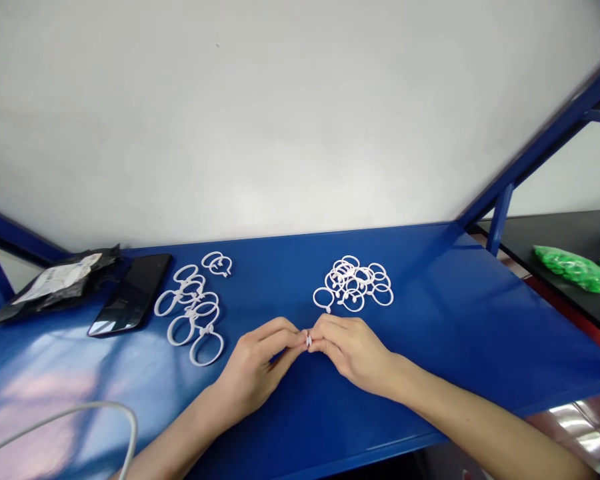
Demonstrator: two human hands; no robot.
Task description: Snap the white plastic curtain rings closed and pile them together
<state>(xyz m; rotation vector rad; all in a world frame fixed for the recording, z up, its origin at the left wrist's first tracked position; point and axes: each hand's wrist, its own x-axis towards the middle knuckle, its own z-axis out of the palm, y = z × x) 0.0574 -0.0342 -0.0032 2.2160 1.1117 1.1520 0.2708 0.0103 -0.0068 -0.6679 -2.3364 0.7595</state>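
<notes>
My left hand (260,357) and my right hand (353,350) meet above the middle of the blue table, fingertips nearly touching. Both pinch a small white plastic piece (309,340); most of it is hidden by the fingers, so its full shape cannot be made out. Beyond my right hand lies a loose pile of thin white plastic rings (323,298) with little knobs. Left of my left hand, thicker-looking white rings (207,363) lie in an overlapping cluster. A few more rings (221,257) rest just behind that cluster.
A black phone (130,293) and a black plastic package (60,283) with a white label sit at the left. A white cable (90,405) curves across the lower left. Blue frame bars (500,217) flank the table (270,267). At far right, a bag of green pieces (575,270) lies on a dark surface.
</notes>
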